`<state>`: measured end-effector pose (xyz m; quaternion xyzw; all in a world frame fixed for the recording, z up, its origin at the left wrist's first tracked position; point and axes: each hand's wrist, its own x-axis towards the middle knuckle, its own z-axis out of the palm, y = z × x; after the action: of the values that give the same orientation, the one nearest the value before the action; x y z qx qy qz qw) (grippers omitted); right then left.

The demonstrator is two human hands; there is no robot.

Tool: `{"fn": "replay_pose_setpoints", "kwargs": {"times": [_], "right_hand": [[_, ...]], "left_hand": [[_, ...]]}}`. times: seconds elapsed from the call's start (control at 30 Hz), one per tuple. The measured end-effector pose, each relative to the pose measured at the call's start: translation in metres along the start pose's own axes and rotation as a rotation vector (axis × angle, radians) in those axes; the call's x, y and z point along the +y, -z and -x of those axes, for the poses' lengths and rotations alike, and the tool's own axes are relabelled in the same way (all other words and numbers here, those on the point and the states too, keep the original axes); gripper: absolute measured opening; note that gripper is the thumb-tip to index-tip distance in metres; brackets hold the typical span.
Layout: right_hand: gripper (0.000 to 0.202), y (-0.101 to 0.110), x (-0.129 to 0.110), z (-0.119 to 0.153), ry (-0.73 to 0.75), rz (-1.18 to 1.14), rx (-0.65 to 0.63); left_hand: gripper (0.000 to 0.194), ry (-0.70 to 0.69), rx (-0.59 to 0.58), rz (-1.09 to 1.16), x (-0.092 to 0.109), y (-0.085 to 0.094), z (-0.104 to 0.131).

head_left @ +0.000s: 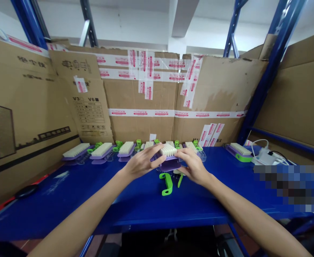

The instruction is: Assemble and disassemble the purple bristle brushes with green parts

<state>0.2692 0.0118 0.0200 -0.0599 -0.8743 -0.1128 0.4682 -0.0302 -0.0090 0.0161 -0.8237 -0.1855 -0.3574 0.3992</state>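
1. While gripping one purple brush (169, 157) between both hands above the middle of the worktop (135, 203), seemingly working on its assembly: left hand (140, 162) clasping the left end with fingers (153, 151) curled over the white bristles, right hand (193, 166) pinching the right end, both closed on the brush.
2. Judging the step as fitting or checking a handle: a green handle piece (167, 184) lying on the worktop just below the held brush, towards the near edge, apart from both hands.
3. Judging the next move as calling for a steady hold with one hand and a free hand for the green piece, plus careful lining up of the ends; not possible to tell from here whether any clip is already seated.
4. Looking at the brush: purple plastic body, block of short white bristles on top, underside hidden by the fingers.
5. Standing along the far edge of the worktop: a row of finished brushes (103, 150) with green handles, in front of taped cardboard boxes (146, 103); one more brush (239, 151) lying towards the far right corner.
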Motion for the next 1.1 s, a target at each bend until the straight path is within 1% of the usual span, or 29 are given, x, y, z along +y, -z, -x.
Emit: {"fn": "replay_pose_setpoints", "kwargs": {"times": [0.07, 0.23, 0.37, 0.5, 0.6, 0.7, 0.8, 0.93, 1.1], "right_hand": [[0.047, 0.001, 0.000, 0.000, 0.027, 0.016, -0.001], [0.049, 0.004, -0.005, -0.004, 0.106, 0.079, -0.008], [0.049, 0.006, -0.010, -0.009, 0.137, 0.126, -0.029], [0.050, 0.007, -0.012, -0.010, 0.161, 0.159, -0.069], [0.051, 0.006, -0.011, -0.010, 0.155, 0.171, -0.091], [0.052, 0.006, -0.010, -0.010, 0.152, 0.175, -0.086], [0.051, 0.006, -0.010, -0.011, 0.150, 0.186, -0.084], [0.048, 0.008, -0.009, -0.012, 0.115, 0.188, -0.118], [0.048, 0.008, -0.008, -0.011, 0.087, 0.177, -0.125]], "left_hand": [[0.044, -0.036, 0.008, -0.008, -0.002, 0.000, 0.001], [0.042, -0.045, 0.033, -0.002, -0.002, 0.000, 0.000], [0.041, -0.049, 0.042, -0.006, -0.001, -0.002, 0.001], [0.034, -0.062, 0.036, -0.035, -0.001, -0.003, 0.001], [0.031, -0.068, 0.046, -0.036, -0.001, -0.004, 0.001], [0.032, -0.059, 0.056, -0.046, 0.000, -0.002, 0.000], [0.032, -0.046, 0.041, -0.064, 0.001, -0.001, 0.000], [0.036, -0.040, 0.013, -0.044, 0.002, 0.000, 0.001], [0.034, -0.062, 0.032, -0.020, 0.001, 0.000, 0.000]]}}
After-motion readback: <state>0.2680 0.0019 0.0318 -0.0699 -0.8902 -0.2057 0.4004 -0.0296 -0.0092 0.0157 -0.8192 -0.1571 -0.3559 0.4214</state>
